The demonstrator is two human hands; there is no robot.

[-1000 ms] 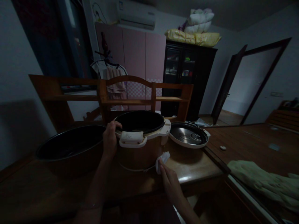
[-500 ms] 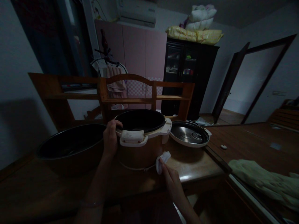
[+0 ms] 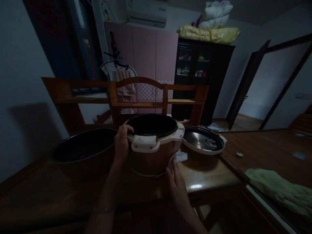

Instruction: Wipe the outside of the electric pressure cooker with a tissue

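Observation:
A round pressure cooker body (image 3: pixel 148 161) with a pale rim and a white front handle stands on the wooden desk (image 3: pixel 207 177). My left hand (image 3: pixel 122 139) grips its rim at the left, fingers hooked over the edge. Low on the cooker's right side, my right hand (image 3: pixel 175 175) presses a white tissue (image 3: pixel 180 157) against the wall. Left of the cooker sits a dark inner pot (image 3: pixel 84 152), its inside black. The cooker lid (image 3: pixel 203 140) lies at the right, its metal underside facing up.
Behind the cooker rises a wooden shelf rack (image 3: pixel 138 104) along the desk's back. To the right, a green cloth (image 3: pixel 278 190) and a small white object (image 3: pixel 239 155) lie on a brown surface. A dark cabinet (image 3: pixel 202 78) stands farther back.
My right hand has moved the tissue a little up along the cooker's right side. My left hand keeps its hold on the rim. The view has shifted slightly left.

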